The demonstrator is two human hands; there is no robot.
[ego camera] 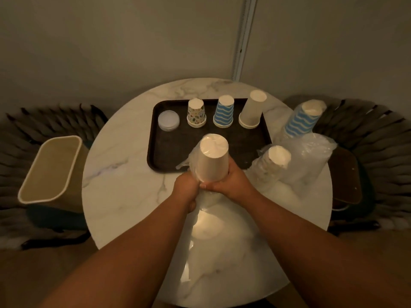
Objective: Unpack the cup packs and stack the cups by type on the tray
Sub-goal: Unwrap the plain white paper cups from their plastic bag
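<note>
Over the marble table [124,196], left hand [185,190] and right hand [233,181] clasp the wrapped plain-cup pack [212,161]; slippery film risks toppling tray [169,152] stacks.

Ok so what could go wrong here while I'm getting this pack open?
Both hands, left hand and right hand, grip the wrapped plain cup pack just in front of the tray. A sudden tear might knock the plain stack or striped stack over. Loose wrap could also catch the packs beside it.

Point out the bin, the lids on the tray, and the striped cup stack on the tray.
bin [50,172]: head view, inner wall.
lids [168,120]: head view, top lid.
striped stack [223,115]: head view, side of top cup.
</note>
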